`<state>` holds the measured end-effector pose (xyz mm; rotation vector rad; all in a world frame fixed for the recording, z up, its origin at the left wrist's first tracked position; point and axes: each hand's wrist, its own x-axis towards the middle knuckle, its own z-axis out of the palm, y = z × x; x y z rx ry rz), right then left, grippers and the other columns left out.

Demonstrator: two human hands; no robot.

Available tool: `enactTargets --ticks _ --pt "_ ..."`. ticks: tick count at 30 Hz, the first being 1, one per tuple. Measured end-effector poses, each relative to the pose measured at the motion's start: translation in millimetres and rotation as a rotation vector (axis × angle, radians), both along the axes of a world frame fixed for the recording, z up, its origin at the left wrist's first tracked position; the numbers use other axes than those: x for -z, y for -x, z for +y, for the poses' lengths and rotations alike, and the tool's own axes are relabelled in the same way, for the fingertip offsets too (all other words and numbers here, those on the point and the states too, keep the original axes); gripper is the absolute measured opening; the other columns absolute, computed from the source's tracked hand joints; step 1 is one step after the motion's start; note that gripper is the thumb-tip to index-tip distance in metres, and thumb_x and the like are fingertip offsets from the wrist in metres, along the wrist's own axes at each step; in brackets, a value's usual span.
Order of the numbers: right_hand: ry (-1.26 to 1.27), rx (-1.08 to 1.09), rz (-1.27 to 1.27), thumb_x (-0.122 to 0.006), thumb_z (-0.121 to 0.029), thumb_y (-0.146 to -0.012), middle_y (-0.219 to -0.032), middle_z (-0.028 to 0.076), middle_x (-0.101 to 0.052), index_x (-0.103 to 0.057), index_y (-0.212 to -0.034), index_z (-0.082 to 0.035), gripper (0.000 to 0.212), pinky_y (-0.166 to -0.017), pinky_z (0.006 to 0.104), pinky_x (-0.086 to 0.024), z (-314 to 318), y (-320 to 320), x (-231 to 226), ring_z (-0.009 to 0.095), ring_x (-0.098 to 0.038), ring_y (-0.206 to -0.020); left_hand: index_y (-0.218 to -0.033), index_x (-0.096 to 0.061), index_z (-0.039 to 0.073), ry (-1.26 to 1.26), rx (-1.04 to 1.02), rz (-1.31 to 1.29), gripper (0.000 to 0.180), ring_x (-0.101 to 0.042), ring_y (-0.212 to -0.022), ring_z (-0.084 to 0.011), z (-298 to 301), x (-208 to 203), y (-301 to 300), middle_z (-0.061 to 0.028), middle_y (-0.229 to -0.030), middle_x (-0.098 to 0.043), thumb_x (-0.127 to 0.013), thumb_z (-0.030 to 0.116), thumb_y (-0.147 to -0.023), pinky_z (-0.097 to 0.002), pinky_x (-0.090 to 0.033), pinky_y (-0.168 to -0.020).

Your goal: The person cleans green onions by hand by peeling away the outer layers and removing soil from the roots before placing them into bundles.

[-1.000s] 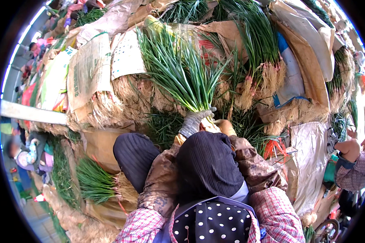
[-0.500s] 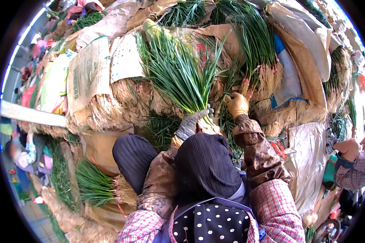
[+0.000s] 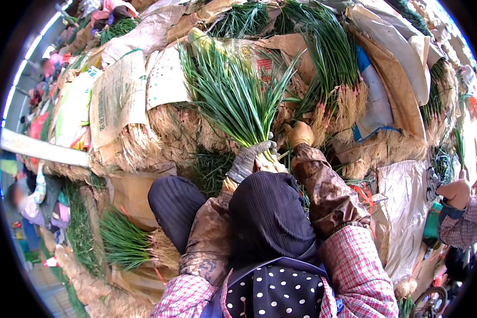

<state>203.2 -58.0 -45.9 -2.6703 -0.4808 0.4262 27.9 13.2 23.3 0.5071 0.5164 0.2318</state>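
Observation:
My left hand [image 3: 247, 160], in a grey glove, grips a bunch of green onions [image 3: 238, 100] around its pale stems. The leaves fan out away from me, and the root ends lie close to my dark-trousered knee. Just right of the bunch is my right hand [image 3: 300, 135] in a tan glove, its fingers curled in. Whatever those fingers may hold is hidden. Beyond that hand lies a loose pile of green onions [image 3: 331, 58] with pinkish bulbs and long, straw-coloured roots [image 3: 350, 103].
Sacks [image 3: 119, 90] cover rows of rooted onions ahead. A tied bunch [image 3: 124, 241] rests on brown sheeting at lower left. A pale bar [image 3: 42, 148] juts in from the left. Another person [image 3: 464, 217] sits at right beside a whitish sheet [image 3: 400, 206]; more people are at far left.
My right hand has moved a little left, closer to the held bunch, and its forearm has swung inward. My left hand keeps its grip, nearly in place.

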Motion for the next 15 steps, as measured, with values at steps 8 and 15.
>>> enactTargets --ticks 8,15 --pt "-0.358 -0.144 0.34 -0.054 -0.037 -0.08 -0.087 0.017 -0.062 -0.059 -0.096 0.001 0.042 -0.072 0.0367 -0.044 -14 31 -35 0.028 -0.059 -0.083 -0.092 -0.056 0.002 -0.083 -0.014 0.092 0.023 -0.059 -0.063 -0.0197 8 32 7 -0.0103 -0.081 -0.06 -0.065 0.004 -0.071 -0.0313 -0.05 -0.054" --pt "-0.462 -0.482 -0.058 -0.054 -0.028 -0.082 -0.073 0.015 -0.058 -0.057 -0.079 -0.002 0.026 -0.059 0.0354 -0.044 -11 55 -71 0.032 -0.055 -0.068 -0.082 -0.056 0.005 -0.105 0.097 0.232 0.014 -0.053 -0.051 -0.0142 10 29 9 -0.0043 -0.068 -0.058 -0.065 0.008 -0.072 -0.0264 -0.043 -0.046"
